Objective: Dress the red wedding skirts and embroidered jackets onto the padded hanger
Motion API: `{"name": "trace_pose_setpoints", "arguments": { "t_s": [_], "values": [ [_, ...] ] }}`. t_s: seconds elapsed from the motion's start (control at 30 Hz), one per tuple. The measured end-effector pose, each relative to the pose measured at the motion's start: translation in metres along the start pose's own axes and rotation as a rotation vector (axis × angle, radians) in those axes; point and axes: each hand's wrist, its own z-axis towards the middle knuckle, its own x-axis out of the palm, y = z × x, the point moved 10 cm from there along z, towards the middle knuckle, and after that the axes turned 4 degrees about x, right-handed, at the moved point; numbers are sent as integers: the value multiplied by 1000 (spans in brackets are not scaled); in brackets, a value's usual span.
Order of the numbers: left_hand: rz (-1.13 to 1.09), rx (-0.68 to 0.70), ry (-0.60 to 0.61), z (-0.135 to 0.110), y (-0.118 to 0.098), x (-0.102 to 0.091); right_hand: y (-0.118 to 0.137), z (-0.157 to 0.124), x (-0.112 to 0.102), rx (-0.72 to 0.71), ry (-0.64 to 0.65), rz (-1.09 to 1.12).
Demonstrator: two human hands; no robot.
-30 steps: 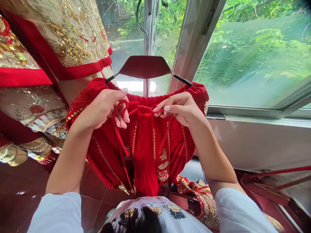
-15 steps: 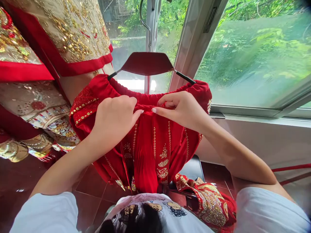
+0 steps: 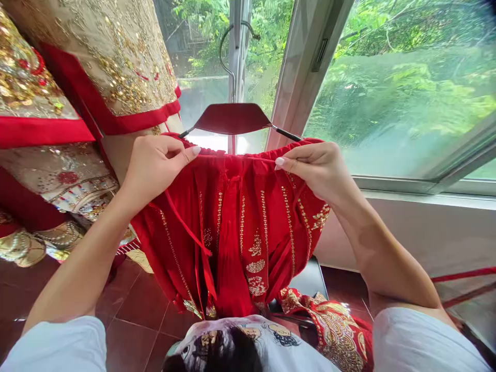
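Note:
A red skirt (image 3: 232,222) with gold beaded lines and motifs hangs from a dark hanger (image 3: 232,118) in front of me. Its gathered waistband runs across between my hands. My left hand (image 3: 157,165) pinches the waistband near its left end, thumb against the curled fingers. On the opposite side my right hand (image 3: 315,168) pinches the same band between thumb and fingers. The cloth is drawn fairly straight between the two pinches. A thin red tie (image 3: 186,222) dangles below my left hand. The hanger's arm ends are partly hidden by cloth.
Beige garments (image 3: 127,57) with gold sequins and red borders hang at the left. Behind the hanger are window frames (image 3: 298,62). Red-and-gold cloth (image 3: 333,330) lies on a dark chair (image 3: 315,276) at lower right. The floor has dark red tiles (image 3: 135,305).
My hands have moved apart along the waistband, left hand to the left and right hand to the right. The band between them looks straighter. The hanger appears slightly lower in view.

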Motion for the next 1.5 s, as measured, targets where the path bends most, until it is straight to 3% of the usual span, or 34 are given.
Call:
{"name": "trace_pose_setpoints", "arguments": {
  "t_s": [0.17,0.27,0.37,0.43,0.5,0.57,0.67,0.73,0.8,0.93,1.07,1.13,1.37,1.5],
  "values": [
    [-137,-88,-24,-11,-5,0,-11,3,11,223,169,81],
    [-234,-152,-12,-10,-1,5,-20,9,16,328,300,-29],
    [-452,-114,-31,-3,7,0,-20,13,31,271,558,-268],
    [-608,-67,75,-1,7,4,-11,12,46,172,748,-331],
    [-543,6,132,-2,3,3,5,13,54,78,822,-280],
    [-242,80,24,-5,-4,-7,22,18,59,8,781,-167],
    [157,106,-253,-12,-20,-19,39,27,61,-87,568,29],
    [189,65,-370,-13,-25,-16,43,32,56,-155,345,117],
    [124,24,-407,-7,-25,-7,43,32,49,-231,126,124],
    [-33,-44,-315,8,-26,17,51,21,45,-436,-133,-60],
    [-78,-76,-124,12,-34,38,59,10,57,-644,-187,-329],
    [-45,-95,-88,10,-33,43,58,6,63,-705,-215,-429],
    [-43,-63,-51,4,-25,53,56,-5,71,-829,-306,-520],
    [-55,-8,-70,0,-28,54,54,-5,70,-786,-278,-484]
  ]
}}
